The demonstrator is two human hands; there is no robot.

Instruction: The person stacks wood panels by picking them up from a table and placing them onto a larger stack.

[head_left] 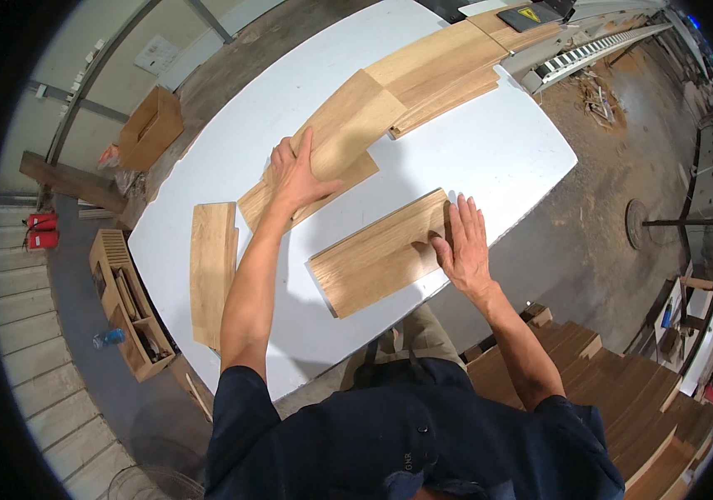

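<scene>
At right grip (pixel 466 252), 1 plank (pixel 373 264)

Fingers (pixel 305 143) on wooden planks (pixel 385 254), white table (pixel 231 158)

You have a bright, smooth white tabletop (pixel 473 150), soft grey shadow falling on it just right of your bare left forearm (pixel 248 308). Pale sheen on the light-brown rectangular wooden board (pixel 369 262) near your bare right hand (pixel 466 250). Your navy cloth shirt (pixel 390 425) reads dark, low in detail. Fisheye curves table edges; black fills your corners.
</scene>
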